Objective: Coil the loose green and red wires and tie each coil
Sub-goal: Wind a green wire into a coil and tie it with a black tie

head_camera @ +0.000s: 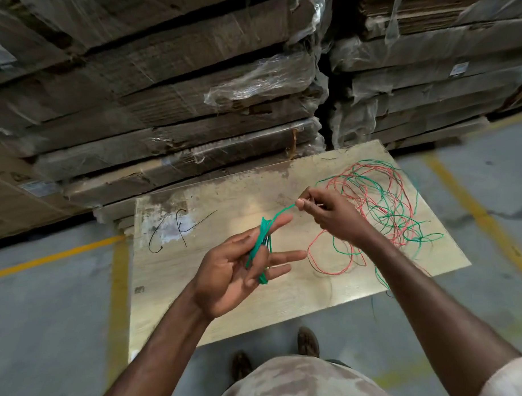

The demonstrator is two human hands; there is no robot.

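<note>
A small coil of green wire [260,251] is wound round the spread fingers of my left hand [238,266], which is held palm up above the board. From the coil a taut green strand runs up and right to my right hand [328,213], which pinches it between thumb and fingers. To the right, a loose tangle of green and red wires [384,208] lies on the wooden board [228,317]. A red loop [318,261] of the tangle lies nearest my left hand.
Two black cable ties [178,230] lie on the board's left part. Stacks of plastic-wrapped flat cardboard boxes [177,112] rise right behind the board. Grey concrete floor with yellow lines [49,258] surrounds it. My shoes [307,341] stand at the board's near edge.
</note>
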